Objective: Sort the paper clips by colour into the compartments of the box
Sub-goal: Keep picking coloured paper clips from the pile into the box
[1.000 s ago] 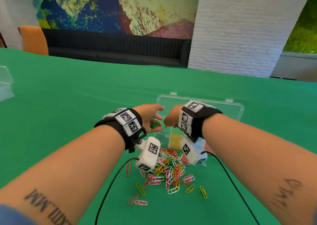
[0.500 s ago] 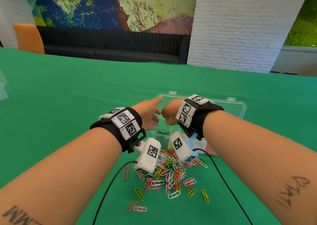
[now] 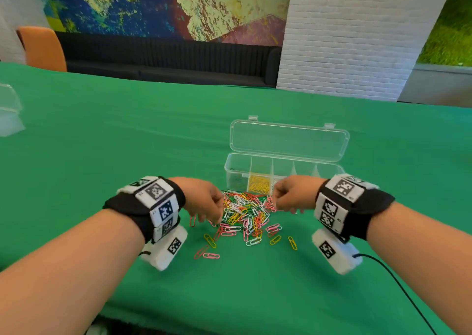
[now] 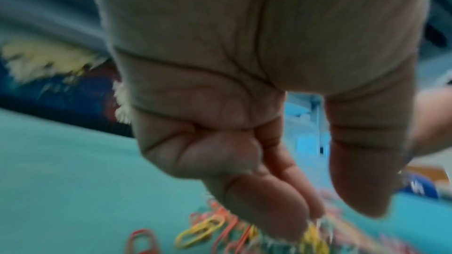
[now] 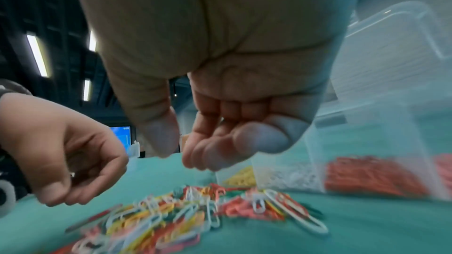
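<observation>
My left hand (image 3: 204, 202) and right hand (image 3: 291, 196) hover over paper clips (image 3: 245, 217) on desk (image 3: 102, 143), fingers loosely curled, empty; box (image 3: 283, 167) just beyond.

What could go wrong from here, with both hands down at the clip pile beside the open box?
1. The pile is a tangle of mixed colours, so a pinch by the left hand may lift linked clips of another colour.
2. The right hand hangs close to the box; a careless move might nudge it.
3. Green clips barely stand out against the green cloth, so some may be missed.
</observation>
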The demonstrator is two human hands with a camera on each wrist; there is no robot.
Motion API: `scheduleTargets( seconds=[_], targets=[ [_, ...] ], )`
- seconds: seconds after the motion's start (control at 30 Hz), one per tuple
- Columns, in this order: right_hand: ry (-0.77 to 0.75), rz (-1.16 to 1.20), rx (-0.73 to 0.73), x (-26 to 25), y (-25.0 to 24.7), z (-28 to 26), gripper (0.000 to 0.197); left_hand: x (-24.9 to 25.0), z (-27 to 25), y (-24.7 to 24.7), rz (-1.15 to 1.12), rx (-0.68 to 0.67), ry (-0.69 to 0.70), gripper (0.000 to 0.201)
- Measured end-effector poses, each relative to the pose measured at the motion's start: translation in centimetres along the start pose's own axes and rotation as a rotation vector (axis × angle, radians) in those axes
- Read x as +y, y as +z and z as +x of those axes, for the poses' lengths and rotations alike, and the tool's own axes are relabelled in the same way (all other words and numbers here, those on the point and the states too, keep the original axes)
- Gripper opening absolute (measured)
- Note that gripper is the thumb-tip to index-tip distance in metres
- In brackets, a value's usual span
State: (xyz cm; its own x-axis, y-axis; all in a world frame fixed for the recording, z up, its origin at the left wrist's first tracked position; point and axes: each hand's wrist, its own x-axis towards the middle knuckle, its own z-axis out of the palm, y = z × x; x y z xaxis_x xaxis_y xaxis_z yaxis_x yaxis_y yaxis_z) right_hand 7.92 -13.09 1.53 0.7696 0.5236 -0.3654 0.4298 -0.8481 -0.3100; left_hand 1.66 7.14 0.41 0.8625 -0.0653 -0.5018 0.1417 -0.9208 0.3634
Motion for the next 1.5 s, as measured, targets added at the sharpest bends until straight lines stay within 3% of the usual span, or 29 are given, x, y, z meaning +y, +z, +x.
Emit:
scheduleTargets(
  seconds=[0.13, 0.27, 0.43, 0.6, 0.73, 0.8, 0.93, 1.0, 1.1, 1.5],
  targets=[
    [0.077, -0.087, -0.022, 1.1, 2.1, -1.1, 0.016, 0.2, -0.5, 1.6, 0.21, -0.042, -0.089, 0.011],
    [0.144, -0.107, -0.052, 1.6, 3.0, -1.7, 0.024, 0.6, -0.8, 2.7, 0.311, -0.036, -0.081, 0.021],
    [0.171, -0.17, -0.051, 0.9, 3.7, -1.4, 0.046, 0.4, -0.5, 3.0, 0.322, -0.008, -0.067, 0.012],
    [0.154, -0.193, -0.006, -0.7, 4.2, -0.5, 0.039, -0.1, 0.0, 2.4, 0.299, -0.019, -0.065, 0.013],
    [0.125, -0.192, -0.028, -0.9, 4.4, -0.2, 0.014, 0.0, 0.4, 1.7, 0.267, 0.054, -0.032, 0.008],
    [0.108, -0.207, -0.023, -0.9, 4.5, -0.2, 0.019, 0.0, 0.8, 1.7, 0.209, 0.127, -0.018, 0.009],
    [0.097, -0.226, -0.021, -0.8, 4.4, -0.7, 0.014, 0.4, 1.6, 1.7, 0.144, 0.246, 0.02, 0.035],
    [0.102, -0.212, -0.018, -0.7, 4.3, -0.9, 0.016, 0.7, 1.8, 1.6, 0.118, 0.274, -0.012, 0.032],
    [0.11, -0.23, -0.015, -0.5, 4.2, -1.0, 0.015, 0.8, 2.3, 1.6, 0.115, 0.284, -0.064, 0.018],
    [0.111, -0.224, -0.004, 0.2, 4.2, -0.6, 0.01, 0.9, 3.1, 1.6, 0.11, 0.267, -0.171, 0.029]
  ],
)
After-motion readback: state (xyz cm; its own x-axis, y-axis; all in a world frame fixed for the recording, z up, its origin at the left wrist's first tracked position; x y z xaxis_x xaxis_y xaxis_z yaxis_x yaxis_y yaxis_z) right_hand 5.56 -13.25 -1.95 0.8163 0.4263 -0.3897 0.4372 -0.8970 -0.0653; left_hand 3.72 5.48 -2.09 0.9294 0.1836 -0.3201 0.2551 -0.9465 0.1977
